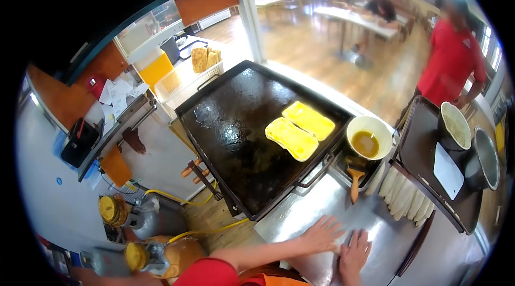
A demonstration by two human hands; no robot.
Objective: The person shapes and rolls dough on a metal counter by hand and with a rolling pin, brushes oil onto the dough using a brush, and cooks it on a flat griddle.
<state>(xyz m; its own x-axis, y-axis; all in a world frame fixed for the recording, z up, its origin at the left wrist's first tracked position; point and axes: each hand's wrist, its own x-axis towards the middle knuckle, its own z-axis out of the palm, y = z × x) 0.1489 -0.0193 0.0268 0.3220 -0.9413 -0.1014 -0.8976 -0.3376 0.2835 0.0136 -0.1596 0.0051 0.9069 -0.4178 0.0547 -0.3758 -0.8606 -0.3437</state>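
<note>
Yellow slabs (pixel 292 139) ahead and slightly left; left hand (pixel 322 234) nearer

From where I'm standing, biggest first. Black griddle (pixel 230 149), set cornerwise to the person. The two slabs lie flat toward its right side, next to each other, narrow gap, no hand on them. Metal bench (pixel 287 224) just beside the griddle, under both hands. Dark tray (pixel 420 141) off to the right, row of pale strips (pixel 405 197) along its near edge.

Key relation: slabs' long axes slant from far left to near right, so their near ends face roughly toward the hands. Griddle rim and handle (pixel 317 176) sit between. Left hand clearly closer; right hand (pixel 355 251) is farther over, just beside the left.

Bowl (pixel 376 127) with amber liquid stands by the griddle's right corner, beyond the hands.

Hands: both low at the bench, fingers stretched out, left spread wider. No grip visible on either. Can't tell if something thin is under the palms.

Smallest: brush (pixel 354 178), bristle end beside the bowl, handle running back toward the hands. Its tip is nearer to them than the slabs are; too even to call which hand is closer.
</note>
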